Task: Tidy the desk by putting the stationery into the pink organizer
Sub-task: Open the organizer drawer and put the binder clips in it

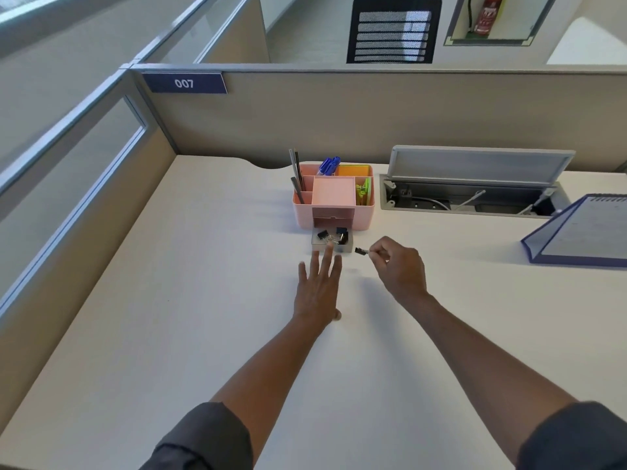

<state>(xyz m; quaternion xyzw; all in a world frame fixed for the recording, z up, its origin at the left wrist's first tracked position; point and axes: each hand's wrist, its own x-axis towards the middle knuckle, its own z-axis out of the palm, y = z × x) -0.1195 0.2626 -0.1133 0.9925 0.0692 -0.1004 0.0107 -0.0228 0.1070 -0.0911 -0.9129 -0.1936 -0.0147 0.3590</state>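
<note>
Clips nearly all filed

Nearest us, our left hand lies flat, fingers spread, touching the pulled-out drawer. Our right hand pinches one binder clip just beside it. Beyond, the pink organizer already holds pens and rulers; we judge little remains.

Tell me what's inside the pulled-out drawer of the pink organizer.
The drawer holds several black binder clips. The left hand has fingertips over its front edge, hiding that part. Another binder clip is pinched in the right hand, outside it.
</note>
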